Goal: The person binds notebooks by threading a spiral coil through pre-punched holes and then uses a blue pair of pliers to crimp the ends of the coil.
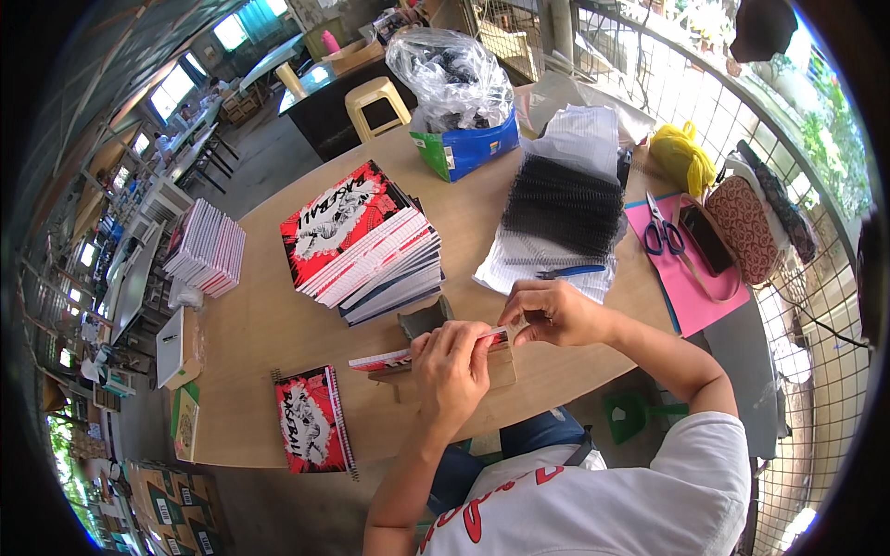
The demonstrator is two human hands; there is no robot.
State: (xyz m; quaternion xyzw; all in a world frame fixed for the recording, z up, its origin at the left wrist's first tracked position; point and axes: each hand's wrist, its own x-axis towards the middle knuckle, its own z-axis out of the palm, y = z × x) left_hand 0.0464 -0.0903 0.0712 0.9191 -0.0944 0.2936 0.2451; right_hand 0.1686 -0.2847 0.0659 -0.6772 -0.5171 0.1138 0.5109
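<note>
My left hand (pixel 452 366) is closed on a red-and-white notebook (pixel 375 360), which stands edge-up in a small wooden stand (pixel 501 372) at the table's near edge. At the notebook's right end my right hand (pixel 561 315) is closed, thumb and index finger pinched together; anything between them is too small to make out. Just behind the stand is a dark grey curved piece (pixel 425 319). To the left lies a spiral-bound notebook (pixel 313 422) with a red, black and white cover. Farther back rises a stack of similar notebooks (pixel 371 255).
Black spiral coils (pixel 564 208) lie on white wrapping with a blue pen (pixel 572 271). Scissors (pixel 664 232) and a phone (pixel 705 239) rest by a pink sheet (pixel 709 301). A blue-green box (pixel 477 148) holds a plastic bag. Another notebook stack (pixel 206 248) stands far left.
</note>
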